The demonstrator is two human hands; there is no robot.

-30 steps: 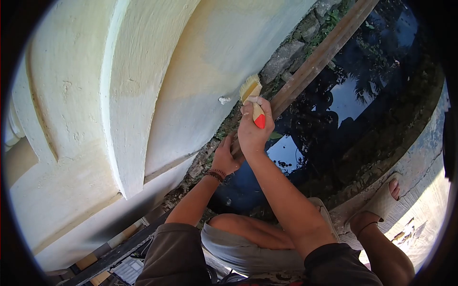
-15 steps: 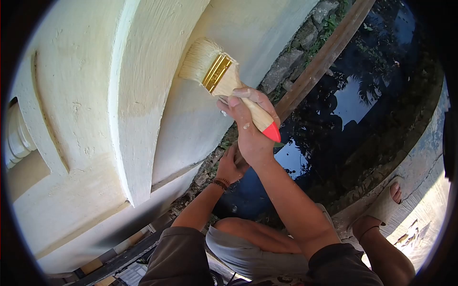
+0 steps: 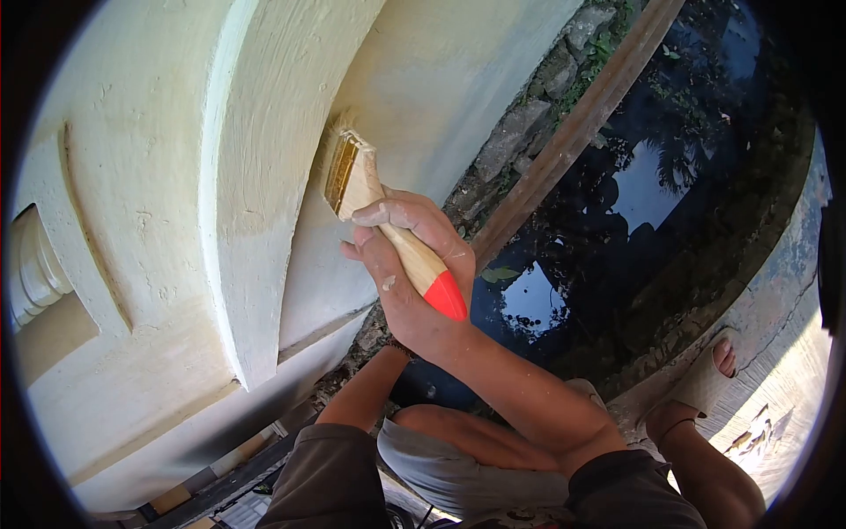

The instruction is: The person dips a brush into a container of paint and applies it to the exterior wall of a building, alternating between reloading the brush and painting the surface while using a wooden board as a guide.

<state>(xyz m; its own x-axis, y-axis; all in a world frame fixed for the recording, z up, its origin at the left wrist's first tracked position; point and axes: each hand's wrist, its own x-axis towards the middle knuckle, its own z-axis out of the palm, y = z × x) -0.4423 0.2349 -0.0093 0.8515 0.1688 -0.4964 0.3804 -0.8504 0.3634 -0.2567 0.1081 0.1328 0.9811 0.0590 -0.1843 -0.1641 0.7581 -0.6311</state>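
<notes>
Centre left, against the cream wall [image 3: 159,176], paintbrush [image 3: 355,187] with red-tipped wooden handle, bristles pressed to the wall beside a raised rib, right hand [image 3: 414,282] closed around the handle, left hand hidden behind right wrist, grip cannot be told, dark pool [image 3: 634,194] at right

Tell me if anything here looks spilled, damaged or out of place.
Nothing looks broken. Paint smears the right hand gripping the brush, and the wall looks patchy, yellower in some bands than others. A leaf floats on the dark water.
</notes>
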